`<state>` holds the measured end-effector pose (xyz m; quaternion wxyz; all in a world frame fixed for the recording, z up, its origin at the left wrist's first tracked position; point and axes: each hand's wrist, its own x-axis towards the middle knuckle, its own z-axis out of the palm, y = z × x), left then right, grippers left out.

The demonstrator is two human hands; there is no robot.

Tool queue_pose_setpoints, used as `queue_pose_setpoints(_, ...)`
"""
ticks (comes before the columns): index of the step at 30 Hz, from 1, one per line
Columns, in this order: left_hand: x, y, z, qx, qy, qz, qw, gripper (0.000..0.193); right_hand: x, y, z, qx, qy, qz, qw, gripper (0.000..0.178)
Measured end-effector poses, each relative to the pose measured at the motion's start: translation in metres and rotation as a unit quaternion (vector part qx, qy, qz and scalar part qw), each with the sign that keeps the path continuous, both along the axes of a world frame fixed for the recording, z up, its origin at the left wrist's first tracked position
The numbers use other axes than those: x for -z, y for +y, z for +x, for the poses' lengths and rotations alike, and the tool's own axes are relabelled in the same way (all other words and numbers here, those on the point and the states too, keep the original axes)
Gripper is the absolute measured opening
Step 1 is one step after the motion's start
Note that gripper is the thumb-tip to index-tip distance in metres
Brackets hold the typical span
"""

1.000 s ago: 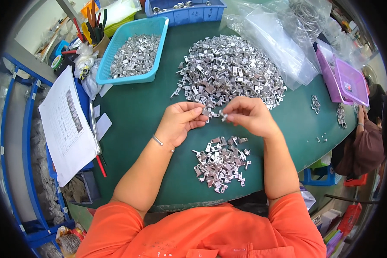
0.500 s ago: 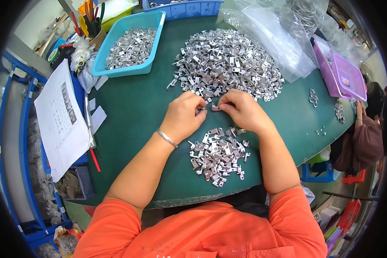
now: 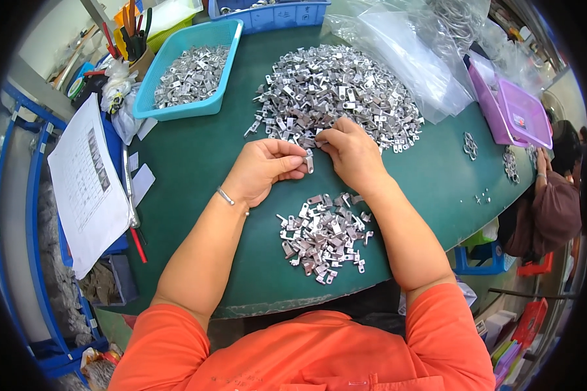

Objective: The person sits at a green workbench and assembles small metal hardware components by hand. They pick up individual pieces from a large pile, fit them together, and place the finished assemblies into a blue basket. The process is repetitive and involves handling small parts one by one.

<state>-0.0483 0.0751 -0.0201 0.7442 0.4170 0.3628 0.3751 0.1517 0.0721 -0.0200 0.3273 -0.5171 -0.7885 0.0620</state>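
Between thumb and fingers, my left hand (image 3: pixel 262 171) pinches a small silver metal bracket (image 3: pixel 309 163) with a hole at its end. Just to its right, my right hand (image 3: pixel 357 156) has its fingertips pressed together at the near edge of a large heap of similar brackets (image 3: pixel 339 85). Whatever those fingertips grip is too hidden to make out. Closer to my body, between my forearms, lies a smaller pile of metal brackets (image 3: pixel 326 236) on the green tabletop (image 3: pixel 417 189).
A turquoise basket (image 3: pixel 222 91) of small metal parts stands far left, near a blue bin (image 3: pixel 274 17). Clear plastic bags (image 3: pixel 411 72) and a purple basket (image 3: pixel 525 117) lie right. Printed sheets (image 3: pixel 88 189) sit at the left edge. A person in brown (image 3: pixel 554 205) is at far right.
My right hand has moved up to the heap's edge. My left hand has turned and shifted slightly left, with a bracket now showing at its fingertips. The whole view has shifted slightly.
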Motion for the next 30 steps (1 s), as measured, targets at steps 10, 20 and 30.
queue_pose_setpoints(10, -0.02, -0.007, -0.014, 0.236, 0.094, 0.094, 0.963, 0.01, -0.032, -0.007, 0.03, -0.268, 0.126, -0.244, 0.923, 0.01)
queue_pose_setpoints(20, 0.006, -0.004, 0.006, -0.105, 0.44, 0.412, 0.791, 0.022, -0.001, 0.001, -0.011, -0.008, 0.068, -0.001, 0.998, 0.006)
queue_pose_setpoints(30, 0.005, 0.001, 0.0, -0.12, 0.249, 0.222, 0.935, 0.018, -0.03, -0.009, 0.019, -0.191, 0.276, -0.243, 0.91, 0.009)
